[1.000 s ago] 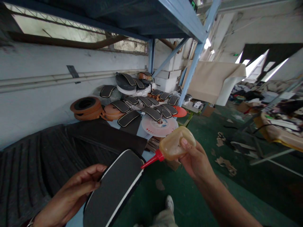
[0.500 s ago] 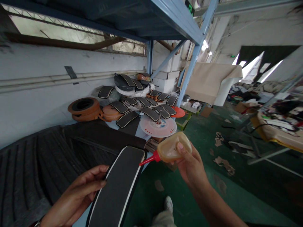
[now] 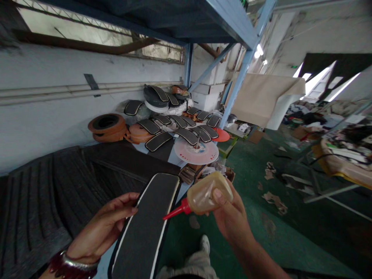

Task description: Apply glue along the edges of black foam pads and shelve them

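Observation:
A long dark panel [image 3: 145, 228] with a pale line along its edges slants up from the bottom of the view. My left hand [image 3: 112, 221] grips its left edge between thumb and fingers. Wrapped around a yellowish squeeze bottle [image 3: 207, 193], my right hand [image 3: 228, 209] tips it to the left. The bottle's red nozzle [image 3: 177, 211] has its tip at the panel's right edge, about midway along the visible length. Several similar curved dark pieces [image 3: 186, 135] lie spread out beyond the panel.
Ribbed dark sheets [image 3: 31, 209] cover the left side. Orange rolls [image 3: 107, 128] sit by the wall. A round translucent disc [image 3: 196, 151] with a spindle stands ahead, near a blue rack post [image 3: 238, 83]. Scraps [image 3: 274, 202] lie on the green floor.
The nozzle tip has moved down along the panel's right edge, away from its far corner, as my right hand lowered the bottle. The view has shifted slightly; my left hand still holds the panel.

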Available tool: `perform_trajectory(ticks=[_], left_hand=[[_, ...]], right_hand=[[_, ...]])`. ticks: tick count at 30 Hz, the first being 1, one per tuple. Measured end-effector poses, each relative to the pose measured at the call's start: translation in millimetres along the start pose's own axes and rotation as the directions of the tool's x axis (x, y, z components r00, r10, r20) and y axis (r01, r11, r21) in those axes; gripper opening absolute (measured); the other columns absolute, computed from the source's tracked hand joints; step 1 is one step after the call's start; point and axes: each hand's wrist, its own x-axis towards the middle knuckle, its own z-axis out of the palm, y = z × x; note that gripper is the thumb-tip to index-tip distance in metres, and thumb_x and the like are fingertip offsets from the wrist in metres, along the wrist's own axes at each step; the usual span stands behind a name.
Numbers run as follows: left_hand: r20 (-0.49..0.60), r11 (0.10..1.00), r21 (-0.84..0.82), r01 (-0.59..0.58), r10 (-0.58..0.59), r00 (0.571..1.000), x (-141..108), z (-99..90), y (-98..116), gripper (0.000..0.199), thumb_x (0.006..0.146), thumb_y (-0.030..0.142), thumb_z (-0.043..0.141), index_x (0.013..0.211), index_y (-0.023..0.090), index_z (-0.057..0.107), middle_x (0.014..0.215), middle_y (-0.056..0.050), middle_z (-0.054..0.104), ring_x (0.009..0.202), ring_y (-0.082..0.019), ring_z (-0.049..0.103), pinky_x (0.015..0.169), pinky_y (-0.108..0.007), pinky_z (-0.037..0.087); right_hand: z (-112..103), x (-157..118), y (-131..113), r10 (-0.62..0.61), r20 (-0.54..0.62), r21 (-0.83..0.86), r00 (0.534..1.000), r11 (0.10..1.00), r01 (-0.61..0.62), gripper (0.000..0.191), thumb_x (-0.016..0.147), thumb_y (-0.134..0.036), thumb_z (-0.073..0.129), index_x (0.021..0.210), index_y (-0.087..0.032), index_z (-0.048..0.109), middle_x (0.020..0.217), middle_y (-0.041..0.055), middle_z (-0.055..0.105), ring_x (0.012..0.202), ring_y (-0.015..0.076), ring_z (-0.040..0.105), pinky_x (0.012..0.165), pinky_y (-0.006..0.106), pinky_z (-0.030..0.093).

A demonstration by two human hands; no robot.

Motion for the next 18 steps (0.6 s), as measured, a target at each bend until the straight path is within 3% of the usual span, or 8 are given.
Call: perform_trajectory(ticks=[6,9,12,18], left_hand=[[-0.050,0.999,-0.036,-0.024,0.022,0.998,4,0.0,0,0.036,0.056,0.007,0.085,0.089,0.012,0.072,0.077,-0.010,0.079,0.061,-0.023,0.074,0.057,-0.031,0.062],[-0.089,0.996,-0.074,-0.051,0.044,0.995,7,-2.4,-2,0.034,0.055,0.003,0.082,0.086,0.011,0.073,0.072,-0.010,0.078,0.057,-0.023,0.073,0.053,-0.030,0.062],[-0.112,0.994,-0.079,-0.072,0.063,0.992,13,-6.1,-5,0.032,0.055,0.001,0.079,0.085,0.010,0.074,0.072,-0.012,0.077,0.056,-0.023,0.072,0.052,-0.030,0.062],[-0.201,0.991,-0.085,-0.106,0.087,0.976,20,-10.5,-5,0.028,0.059,-0.004,0.071,0.084,0.011,0.073,0.070,-0.008,0.076,0.053,-0.022,0.071,0.048,-0.027,0.060]], right_hand=[[-3,-12,2,0.019,0.125,0.029,0.992,0.999,-0.023,0.045,0.084,-0.032,0.079,0.122,-0.022,0.057,0.102,0.0084,0.066,0.076,0.0219,0.066,0.050,0.024,0.053],[-3,-17,2,0.013,0.183,0.047,0.983,0.999,-0.022,0.049,0.082,-0.033,0.082,0.123,-0.024,0.058,0.108,0.0095,0.068,0.092,0.0275,0.067,0.072,0.036,0.058],[-3,-21,1,0.016,0.222,0.055,0.975,0.998,-0.029,0.053,0.080,-0.034,0.084,0.124,-0.025,0.057,0.110,0.0096,0.067,0.102,0.0315,0.066,0.088,0.047,0.055],[-5,-30,1,0.054,0.290,0.050,0.955,0.996,-0.071,0.057,0.079,-0.035,0.085,0.127,-0.026,0.055,0.113,0.0111,0.066,0.103,0.0329,0.066,0.087,0.049,0.055]])
